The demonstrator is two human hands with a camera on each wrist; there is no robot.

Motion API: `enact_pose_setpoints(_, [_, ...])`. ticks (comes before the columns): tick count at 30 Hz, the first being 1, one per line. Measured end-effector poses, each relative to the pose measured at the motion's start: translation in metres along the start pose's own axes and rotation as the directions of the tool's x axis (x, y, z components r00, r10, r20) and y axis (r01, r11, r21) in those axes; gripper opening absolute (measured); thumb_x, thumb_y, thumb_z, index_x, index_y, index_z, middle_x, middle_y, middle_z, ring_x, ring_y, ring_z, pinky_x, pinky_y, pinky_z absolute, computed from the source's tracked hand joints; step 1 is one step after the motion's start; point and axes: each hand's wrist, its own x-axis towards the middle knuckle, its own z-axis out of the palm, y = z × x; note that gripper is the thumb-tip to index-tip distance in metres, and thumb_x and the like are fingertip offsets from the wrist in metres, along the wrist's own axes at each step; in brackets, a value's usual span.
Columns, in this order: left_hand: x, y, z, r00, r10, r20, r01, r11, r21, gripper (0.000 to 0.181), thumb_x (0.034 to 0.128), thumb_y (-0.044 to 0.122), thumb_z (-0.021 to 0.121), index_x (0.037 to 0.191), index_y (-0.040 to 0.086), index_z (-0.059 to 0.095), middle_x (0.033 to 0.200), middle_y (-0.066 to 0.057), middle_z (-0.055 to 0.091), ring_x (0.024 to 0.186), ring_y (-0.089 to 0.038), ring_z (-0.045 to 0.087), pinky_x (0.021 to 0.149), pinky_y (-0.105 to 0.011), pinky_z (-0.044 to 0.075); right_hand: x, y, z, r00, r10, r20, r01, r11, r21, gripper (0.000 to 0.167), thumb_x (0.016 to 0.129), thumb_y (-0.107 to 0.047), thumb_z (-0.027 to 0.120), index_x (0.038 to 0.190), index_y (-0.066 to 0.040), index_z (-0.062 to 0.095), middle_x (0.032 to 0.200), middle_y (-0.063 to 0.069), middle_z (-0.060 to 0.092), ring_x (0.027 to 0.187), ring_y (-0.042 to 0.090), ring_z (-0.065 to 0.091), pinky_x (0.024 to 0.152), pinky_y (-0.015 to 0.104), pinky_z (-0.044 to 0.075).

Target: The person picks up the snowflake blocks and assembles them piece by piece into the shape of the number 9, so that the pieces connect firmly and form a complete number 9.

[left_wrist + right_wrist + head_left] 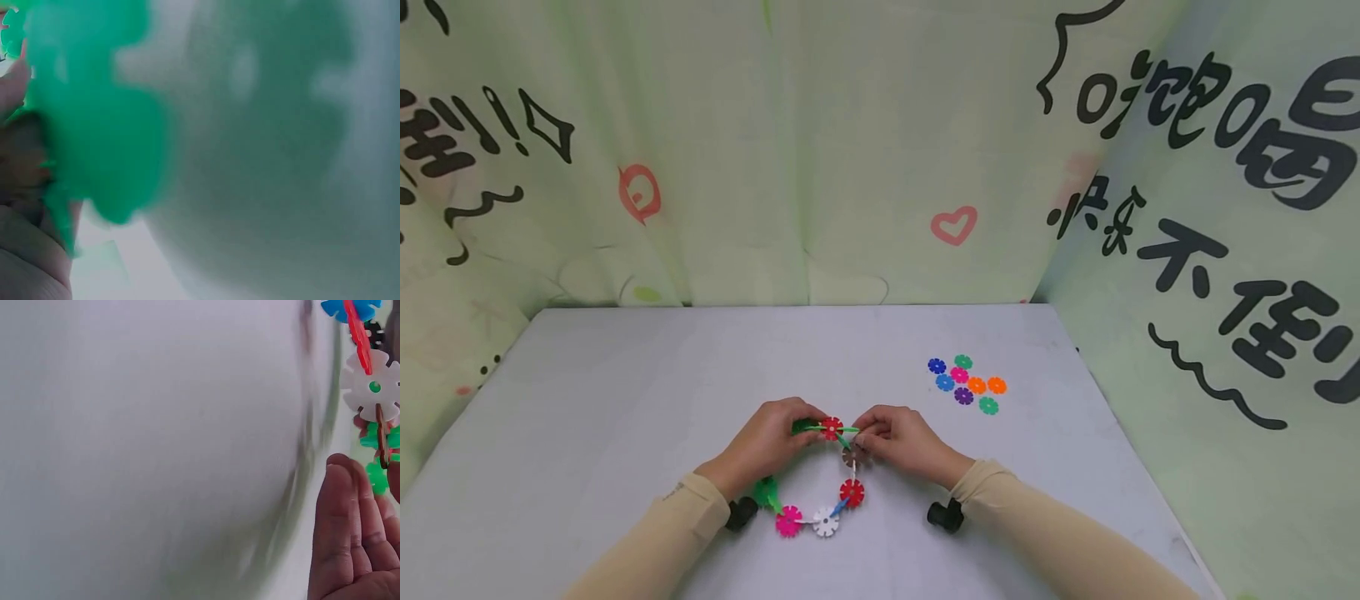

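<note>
A chain of notched plastic discs curves in a ring between the two hands, with a pink disc (789,522), a white disc (826,522) and a lower red disc (852,493) along its near side. My left hand (771,437) grips the chain by green discs beside the upper red disc (831,428). One green disc (100,112) looms large and blurred in the left wrist view. With thumb and fingers, my right hand (902,442) pinches the chain near the brown disc (850,456); its fingertips partly hide which piece they hold. The right wrist view shows a brown disc (382,437) edge-on near the thumb.
Several loose discs (963,396) in blue, green, pink, purple and orange lie on the white table (625,375) beyond the right hand. Printed curtains (865,150) enclose the table's back and sides. Black wrist cameras (945,516) sit below both sleeves.
</note>
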Motion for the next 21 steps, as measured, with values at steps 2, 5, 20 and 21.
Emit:
enact_pose_setpoints(2, [-0.001,-0.001,0.0,1.0,-0.016,0.007,0.016,1.0,-0.002,0.022,0.0842,0.013,0.081,0.106,0.014,0.076,0.096,0.01,0.067,0.091,-0.01,0.063,0.083,-0.033,0.053,0.0,0.0,0.002,1.0,0.027,0.01,-0.028,0.997,0.075,0.013,0.095,-0.007,0.066,0.106,-0.002,0.07,0.084,0.001,0.072,0.074,0.018,0.066,0.067,0.027,0.055])
enact_pose_setpoints(5, [-0.001,-0.001,0.001,0.999,-0.029,0.015,0.029,1.0,0.003,0.026,0.0854,0.016,0.08,0.11,0.015,0.075,0.102,0.008,0.069,0.096,-0.012,0.063,0.088,-0.035,0.052,0.001,0.0,0.005,0.999,0.05,-0.001,-0.049,0.99,0.131,0.013,0.095,-0.007,0.067,0.105,-0.002,0.07,0.083,0.005,0.072,0.072,0.021,0.066,0.067,0.029,0.055])
enact_pose_setpoints(20, [0.001,0.005,0.001,0.999,0.013,0.052,-0.013,1.0,-0.009,0.018,0.0937,0.019,0.072,0.111,0.019,0.074,0.101,0.013,0.065,0.09,-0.008,0.06,0.08,-0.034,0.051,0.006,-0.006,0.011,0.993,0.119,0.0,-0.115,0.958,0.264,0.013,0.095,-0.004,0.066,0.106,0.001,0.071,0.091,0.01,0.074,0.078,0.019,0.07,0.072,0.032,0.058])
enact_pose_setpoints(21, [0.001,0.005,0.001,0.999,0.016,0.051,-0.015,1.0,-0.008,0.017,0.0938,0.019,0.072,0.11,0.019,0.074,0.1,0.014,0.065,0.089,-0.008,0.06,0.08,-0.034,0.051,0.006,-0.007,0.011,0.992,0.124,0.0,-0.119,0.956,0.267,0.013,0.095,-0.004,0.066,0.106,0.001,0.071,0.092,0.01,0.074,0.078,0.019,0.07,0.072,0.032,0.058])
